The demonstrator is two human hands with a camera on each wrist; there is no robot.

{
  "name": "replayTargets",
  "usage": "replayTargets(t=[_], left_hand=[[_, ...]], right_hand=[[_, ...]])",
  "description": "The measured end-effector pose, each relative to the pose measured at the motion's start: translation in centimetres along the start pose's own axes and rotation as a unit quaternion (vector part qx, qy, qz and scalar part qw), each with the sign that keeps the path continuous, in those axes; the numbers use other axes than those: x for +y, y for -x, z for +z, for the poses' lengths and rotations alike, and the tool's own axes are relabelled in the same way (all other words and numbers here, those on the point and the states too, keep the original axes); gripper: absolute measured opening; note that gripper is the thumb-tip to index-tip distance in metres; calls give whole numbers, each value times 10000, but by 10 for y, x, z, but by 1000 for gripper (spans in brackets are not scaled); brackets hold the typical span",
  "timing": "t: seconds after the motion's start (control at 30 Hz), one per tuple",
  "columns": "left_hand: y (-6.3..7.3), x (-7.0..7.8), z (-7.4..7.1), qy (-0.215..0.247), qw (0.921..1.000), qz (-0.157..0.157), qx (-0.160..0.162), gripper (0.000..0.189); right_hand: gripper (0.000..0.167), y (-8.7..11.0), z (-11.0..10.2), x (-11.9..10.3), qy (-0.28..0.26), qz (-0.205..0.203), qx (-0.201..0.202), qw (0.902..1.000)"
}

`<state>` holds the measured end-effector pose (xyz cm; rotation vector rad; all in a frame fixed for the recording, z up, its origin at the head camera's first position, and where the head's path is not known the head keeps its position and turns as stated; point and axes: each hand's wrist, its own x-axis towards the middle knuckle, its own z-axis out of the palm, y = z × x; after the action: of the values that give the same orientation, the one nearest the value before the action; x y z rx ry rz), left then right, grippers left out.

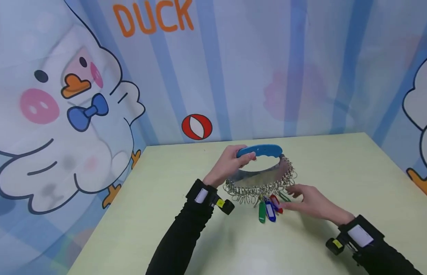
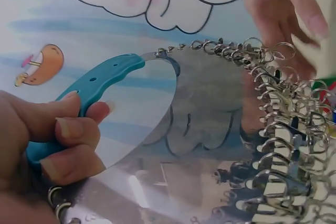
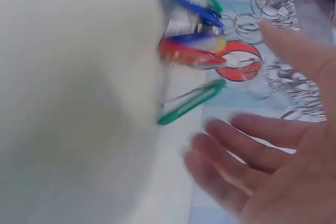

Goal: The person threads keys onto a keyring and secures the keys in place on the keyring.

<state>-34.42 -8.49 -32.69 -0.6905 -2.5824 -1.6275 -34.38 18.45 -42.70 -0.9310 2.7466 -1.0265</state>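
My left hand (image 1: pixel 230 163) grips the blue plastic handle (image 1: pixel 265 149) of a key carrier, holding it above the table. Its shiny curved metal plate (image 1: pixel 259 177) is edged with many small wire hooks (image 2: pixel 281 145). From the lower hooks hang several key tags: a green tag (image 1: pixel 262 212), a blue tag (image 1: pixel 270 211), a red tag (image 3: pixel 191 53) and another green tag (image 3: pixel 191 103) further right. Beside them is my right hand (image 1: pixel 313 201), fingers loosely extended and spread. In the right wrist view the fingers (image 3: pixel 257 145) look apart from the tags; that view is blurred.
Below lies a pale yellow table (image 1: pixel 165 183). A blue striped backdrop (image 1: pixel 247 76) with duck drawings stands along its far edge and sides. Both wrists carry black strapped cameras (image 1: pixel 227 206).
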Motion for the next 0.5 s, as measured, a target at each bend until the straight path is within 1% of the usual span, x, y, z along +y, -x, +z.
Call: replayTargets(t=[0.07,0.13,0.17,0.23,0.33,0.4,0.5], left_hand=[[1,9,-5,-16,9999,68,141,25],[1,16,-11,103,9995,111,293,24],[1,19,-13,175,9991,139,348,23],[0,25,-18,273,9985,223,411,22],[-1,29,-26,287,9983,332,393,22],[-2,31,-31,244,9984,337,370,23],[-2,36,-41,211,9982,349,442,22]], right_hand=[[64,-11,-1,-2,-261,-65,30,9996],[70,-24,-1,-4,-501,-16,-52,9987],[69,-30,-1,-5,-644,9,-119,9979],[64,-40,-1,-7,-961,102,-242,9950],[48,-48,-4,-9,-1429,148,-377,9889],[40,-51,-6,-11,-1649,108,-418,9854],[33,-54,-12,-15,-1748,-114,-361,9839]])
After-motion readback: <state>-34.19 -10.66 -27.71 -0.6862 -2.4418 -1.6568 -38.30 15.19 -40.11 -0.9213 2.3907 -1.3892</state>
